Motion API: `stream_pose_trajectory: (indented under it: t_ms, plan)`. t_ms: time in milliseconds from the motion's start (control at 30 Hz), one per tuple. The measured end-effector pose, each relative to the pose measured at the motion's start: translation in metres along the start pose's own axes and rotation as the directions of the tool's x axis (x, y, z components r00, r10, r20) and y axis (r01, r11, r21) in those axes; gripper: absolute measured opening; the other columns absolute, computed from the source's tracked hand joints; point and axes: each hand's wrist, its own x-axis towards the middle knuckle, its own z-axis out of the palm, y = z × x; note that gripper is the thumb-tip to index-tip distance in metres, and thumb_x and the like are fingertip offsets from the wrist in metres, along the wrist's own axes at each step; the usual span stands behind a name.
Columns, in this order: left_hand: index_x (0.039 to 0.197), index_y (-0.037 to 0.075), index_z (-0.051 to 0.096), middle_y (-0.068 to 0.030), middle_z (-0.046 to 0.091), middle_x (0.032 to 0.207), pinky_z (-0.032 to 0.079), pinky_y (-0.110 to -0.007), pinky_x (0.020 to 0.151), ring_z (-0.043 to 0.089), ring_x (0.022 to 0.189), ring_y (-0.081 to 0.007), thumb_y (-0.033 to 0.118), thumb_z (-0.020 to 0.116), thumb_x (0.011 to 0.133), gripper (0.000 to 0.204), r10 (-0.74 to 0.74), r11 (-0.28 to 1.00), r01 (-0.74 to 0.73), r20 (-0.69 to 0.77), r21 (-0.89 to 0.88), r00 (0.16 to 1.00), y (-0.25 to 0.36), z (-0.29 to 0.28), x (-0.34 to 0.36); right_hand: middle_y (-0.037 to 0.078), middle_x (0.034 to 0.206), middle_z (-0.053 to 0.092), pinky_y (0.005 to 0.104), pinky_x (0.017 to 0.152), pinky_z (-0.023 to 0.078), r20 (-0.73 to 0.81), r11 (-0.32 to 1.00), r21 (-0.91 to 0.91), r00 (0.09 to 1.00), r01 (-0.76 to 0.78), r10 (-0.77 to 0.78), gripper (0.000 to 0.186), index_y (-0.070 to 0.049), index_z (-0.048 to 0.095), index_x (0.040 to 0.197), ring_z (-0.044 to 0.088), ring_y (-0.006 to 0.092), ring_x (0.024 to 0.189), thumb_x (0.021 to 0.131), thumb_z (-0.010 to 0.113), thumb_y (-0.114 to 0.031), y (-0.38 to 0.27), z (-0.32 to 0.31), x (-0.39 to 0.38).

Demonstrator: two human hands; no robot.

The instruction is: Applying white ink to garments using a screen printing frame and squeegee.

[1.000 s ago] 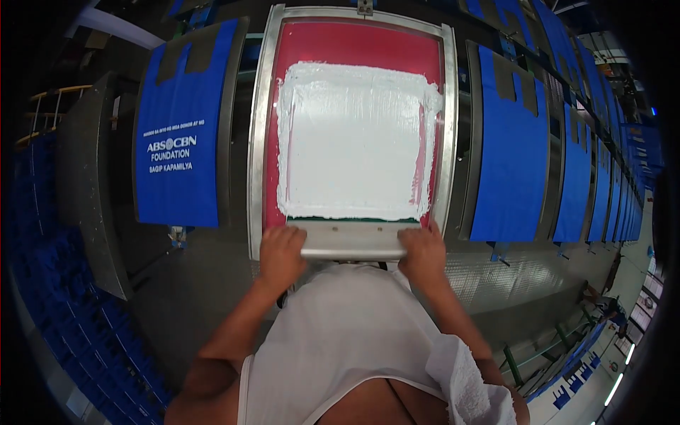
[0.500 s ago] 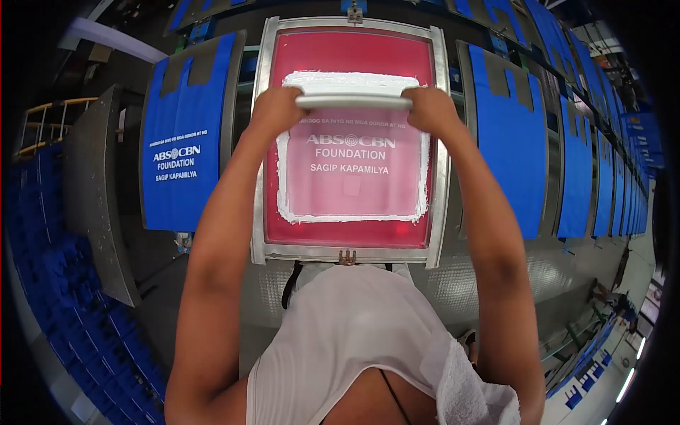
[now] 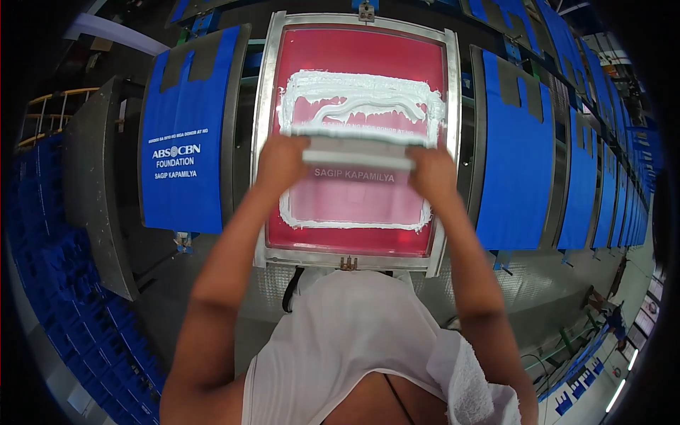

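A squeegee (image 3: pixel 360 157) with a pale handle lies crosswise over the middle of a silkscreen frame (image 3: pixel 268 85). My left hand (image 3: pixel 282 164) is closed round its left end and my right hand (image 3: pixel 433 173) round its right end. The frame has metal rails and a red mesh (image 3: pixel 361 49) with a paler pink window. Thick white ink (image 3: pixel 368 110) lies in a wavy ridge beyond the squeegee and rings the window. White lettering shows through the window on the near side. The squeegee's lower edge and the surface under the screen are hidden or blurred.
To the left, a blue fabric piece (image 3: pixel 188 106) with white print lies on a grey board. Unprinted blue pieces (image 3: pixel 517 170) lie on boards along the right. Stacked blue pieces (image 3: pixel 78 312) fill the far left. A metal clamp (image 3: pixel 366 10) sits at the frame's far end.
Both hands have drawn the squeegee toward me, from the window's far part to its middle. A wavy band of white ink now shows behind it.
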Motion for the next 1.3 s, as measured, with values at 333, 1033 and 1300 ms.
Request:
stream_pose_trajectory:
  t_ms: [333,1033,1300]
  plan:
    - [0.097,0.013,0.070,-0.0161,0.066,0.080,0.051,-0.043,0.073,0.065,0.080,-0.0316,0.028,0.074,0.070,0.031,-0.126,0.991,0.113,0.244,0.065,0.961,0.000,-0.033,0.001,0.014,0.085,0.066,0.0430,0.073,0.051,0.277,0.990,-0.099,0.953,-0.102,0.126,0.045,-0.016,0.065,0.109,0.065,0.0288,0.085,0.065,0.063,-0.012,-0.018,-0.055,-0.001]
    - [0.099,0.008,0.068,-0.0156,0.067,0.082,0.049,-0.041,0.075,0.064,0.080,-0.0341,0.030,0.079,0.062,0.044,-0.115,0.993,0.114,0.032,0.020,0.993,-0.021,-0.052,0.115,0.015,0.100,0.066,0.0401,0.082,0.051,0.077,0.995,-0.078,0.996,0.058,-0.052,0.045,-0.015,0.067,0.108,0.063,0.0299,0.096,0.063,0.059,-0.012,0.029,-0.073,0.131]
    - [0.093,0.000,0.062,-0.0184,0.064,0.082,0.047,-0.040,0.072,0.062,0.080,-0.0303,0.037,0.057,0.088,0.037,-0.140,0.857,0.336,0.450,-0.392,0.882,0.031,-0.028,-0.082,0.021,0.100,0.065,0.0386,0.086,0.049,0.212,0.989,-0.028,0.968,0.142,-0.133,0.048,-0.005,0.066,0.105,0.062,0.0351,0.095,0.058,0.060,-0.010,0.068,-0.076,0.186]
